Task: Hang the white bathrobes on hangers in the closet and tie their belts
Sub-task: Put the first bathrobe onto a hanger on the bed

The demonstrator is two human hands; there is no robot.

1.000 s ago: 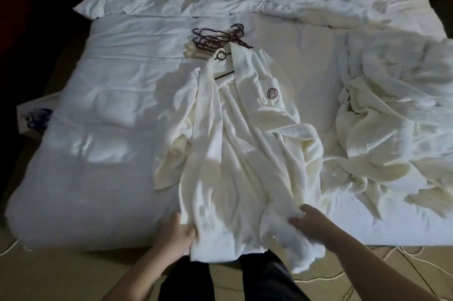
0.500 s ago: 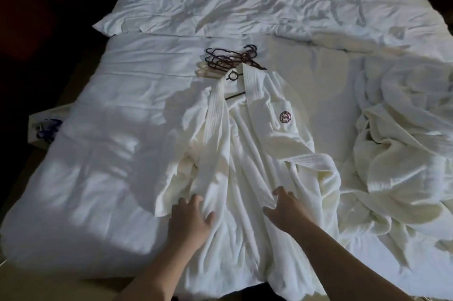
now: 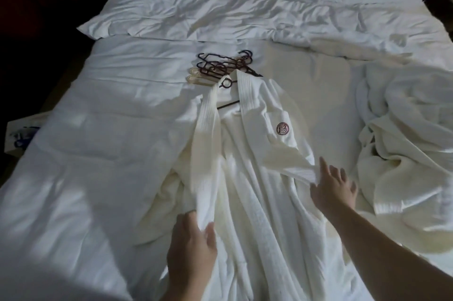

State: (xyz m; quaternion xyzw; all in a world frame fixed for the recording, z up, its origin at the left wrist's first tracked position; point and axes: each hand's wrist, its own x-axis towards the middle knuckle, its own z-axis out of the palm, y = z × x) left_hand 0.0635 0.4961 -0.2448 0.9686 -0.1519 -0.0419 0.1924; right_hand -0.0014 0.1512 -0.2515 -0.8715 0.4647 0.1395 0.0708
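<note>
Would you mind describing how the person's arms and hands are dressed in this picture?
Both forearms are bare, with no sleeves in view. The left hand and right hand wear no gloves, and no rings, watch or bracelet can be made out in the dim light.

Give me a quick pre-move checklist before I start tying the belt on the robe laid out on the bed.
1. Hanger inside the bathrobe: ok, a dark hanger shows in the neck opening.
2. Belt located: ok, the right hand touches the belt at the waist.
3. Front panels closed: not ok, the left hand holds the left front edge and the front lies open.
4. Other belt end: cannot tell, hidden in folds.
5. Spare hangers clear of the collar: not ok, the pile lies against it.
6. Second bathrobe: not ok, crumpled, no hanger in sight.
</note>
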